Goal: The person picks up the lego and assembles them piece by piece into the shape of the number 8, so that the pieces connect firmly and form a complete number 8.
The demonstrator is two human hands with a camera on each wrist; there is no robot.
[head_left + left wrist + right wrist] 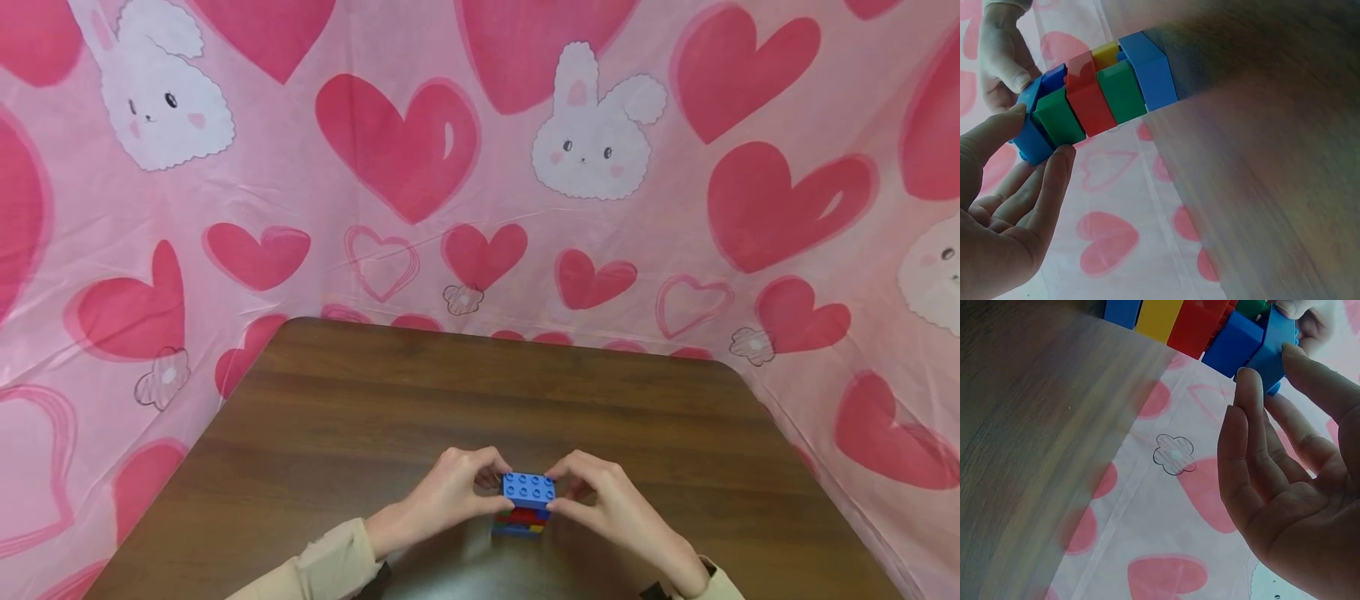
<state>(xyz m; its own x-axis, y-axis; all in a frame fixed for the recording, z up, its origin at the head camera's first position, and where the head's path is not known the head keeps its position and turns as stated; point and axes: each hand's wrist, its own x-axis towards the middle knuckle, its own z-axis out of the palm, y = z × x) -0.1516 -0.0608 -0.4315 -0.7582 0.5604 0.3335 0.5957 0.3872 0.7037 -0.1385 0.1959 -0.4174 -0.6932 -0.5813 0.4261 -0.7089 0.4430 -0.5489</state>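
A tower of toy building bricks stands on the wooden table, topped by a light blue brick (528, 492) with round studs. My left hand (448, 493) pinches the left end of that brick between thumb and fingers. At its right end, my right hand (609, 498) pinches it likewise. Under it sit a green brick (1060, 117) and a dark blue brick (1234, 344) side by side. A red brick (1090, 94) forms the layer below, then another green brick (1121, 92) beside a yellow brick (1159, 319). The lowest is a blue brick (1150, 70).
The dark wooden table (450, 392) has rounded far corners. Behind it and along both sides hangs a pink cloth (517, 167) printed with hearts and rabbits. Light sleeves (337, 558) cover both forearms.
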